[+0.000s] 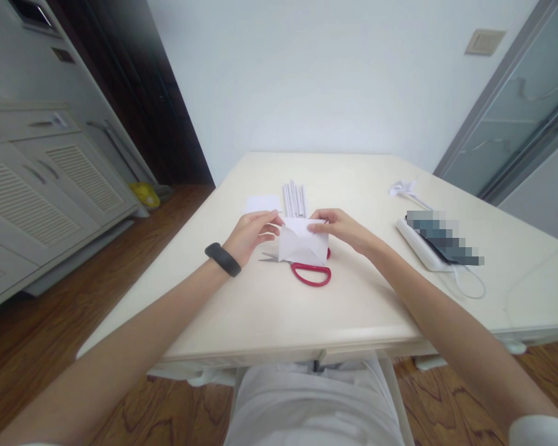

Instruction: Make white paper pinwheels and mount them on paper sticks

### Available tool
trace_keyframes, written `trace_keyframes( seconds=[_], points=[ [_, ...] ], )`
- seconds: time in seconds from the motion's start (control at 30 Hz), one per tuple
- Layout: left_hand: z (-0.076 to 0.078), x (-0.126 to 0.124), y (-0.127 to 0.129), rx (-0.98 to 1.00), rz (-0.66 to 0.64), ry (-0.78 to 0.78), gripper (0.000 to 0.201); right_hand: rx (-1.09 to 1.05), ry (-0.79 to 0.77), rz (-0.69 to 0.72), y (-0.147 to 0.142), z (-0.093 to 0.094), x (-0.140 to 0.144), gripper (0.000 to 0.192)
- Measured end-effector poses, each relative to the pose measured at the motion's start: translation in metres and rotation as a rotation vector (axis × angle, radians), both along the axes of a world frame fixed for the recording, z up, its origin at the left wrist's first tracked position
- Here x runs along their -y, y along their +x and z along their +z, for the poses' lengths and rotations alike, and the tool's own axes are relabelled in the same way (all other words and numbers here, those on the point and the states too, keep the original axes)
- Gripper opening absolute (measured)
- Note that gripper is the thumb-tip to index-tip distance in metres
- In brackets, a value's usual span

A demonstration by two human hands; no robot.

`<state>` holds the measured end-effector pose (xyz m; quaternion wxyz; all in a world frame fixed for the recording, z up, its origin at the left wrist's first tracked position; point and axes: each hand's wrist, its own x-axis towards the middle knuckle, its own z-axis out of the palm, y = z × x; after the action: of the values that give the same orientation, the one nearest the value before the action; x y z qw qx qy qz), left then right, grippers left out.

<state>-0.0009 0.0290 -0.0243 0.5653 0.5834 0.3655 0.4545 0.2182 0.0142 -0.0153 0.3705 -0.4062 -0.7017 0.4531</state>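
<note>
A folded white paper (301, 243) is held up over the cream table (270, 303) by both hands. My left hand (251, 234), with a black band on its wrist, pinches the paper's left edge. My right hand (341, 226) pinches its upper right part, where a flap is turned down. Red-handled scissors (307, 271) lie flat on the table just under and in front of the paper, partly hidden by it.
Several rolled white paper sticks (294, 199) and a small white sheet (263, 203) lie behind the hands. A white device with a blurred item and a cable (428, 244) sits at the right, a folded paper shape (403, 187) beyond it. Cabinets (37, 186) stand at left.
</note>
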Motion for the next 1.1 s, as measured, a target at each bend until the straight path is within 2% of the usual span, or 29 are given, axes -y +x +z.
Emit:
trace_keyframes(
  seconds=[0.07, 0.13, 0.23, 0.43, 0.6, 0.73, 0.83, 1.1],
  points=[
    [0.0, -0.001, 0.0, -0.01, -0.027, -0.089, 0.035, -0.001, -0.046, 0.083, -0.003, 0.0, 0.003, 0.023],
    [0.001, 0.001, 0.002, -0.044, -0.114, -0.188, 0.041, 0.012, -0.074, 0.146, -0.006, 0.001, 0.005, 0.025],
    [0.004, 0.009, 0.007, -0.061, -0.241, -0.25, 0.045, 0.01, -0.078, 0.194, -0.009, 0.002, 0.009, 0.024],
    [0.009, 0.018, 0.012, -0.012, -0.323, -0.234, 0.044, -0.074, -0.158, 0.256, -0.01, 0.009, 0.016, 0.027],
    [0.006, 0.017, 0.012, -0.072, -0.405, -0.213, 0.043, 0.065, -0.125, 0.316, -0.013, 0.008, 0.018, 0.027],
    [-0.001, 0.014, 0.011, -0.221, -0.402, -0.205, 0.033, 0.191, -0.06, 0.295, -0.015, 0.001, 0.014, 0.024],
    [-0.004, 0.011, 0.01, -0.23, -0.382, -0.221, 0.027, 0.178, 0.006, 0.244, -0.014, -0.003, 0.011, 0.023],
    [0.001, 0.016, 0.011, -0.301, -0.247, -0.101, 0.02, 0.065, -0.07, 0.084, -0.012, -0.005, 0.007, 0.013]
  ],
)
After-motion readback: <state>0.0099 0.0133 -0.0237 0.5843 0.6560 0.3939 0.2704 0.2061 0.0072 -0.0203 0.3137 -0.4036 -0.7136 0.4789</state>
